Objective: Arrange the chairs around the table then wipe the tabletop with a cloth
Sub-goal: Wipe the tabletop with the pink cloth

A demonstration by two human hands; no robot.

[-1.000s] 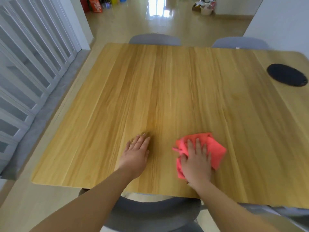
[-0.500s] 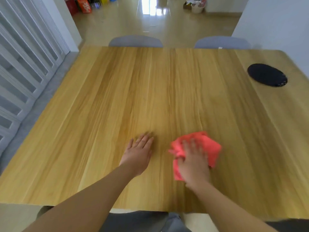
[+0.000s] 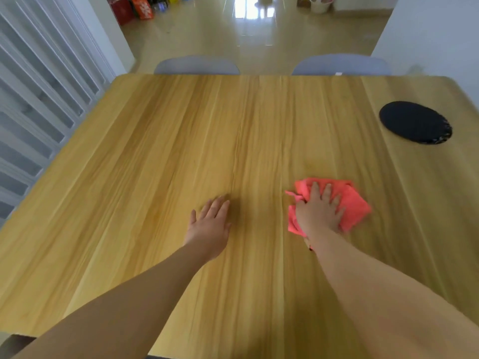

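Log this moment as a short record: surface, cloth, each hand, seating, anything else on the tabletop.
surface: wooden table, seen from its near edge
wiping tool: pink cloth, crumpled, lying on the table at the near right
right: right hand pressed flat on the cloth, fingers spread
left: left hand palm down on bare wood, apart from the cloth
seating: two grey chairs tucked in at the far edge
extra: round black mat near the far right corner
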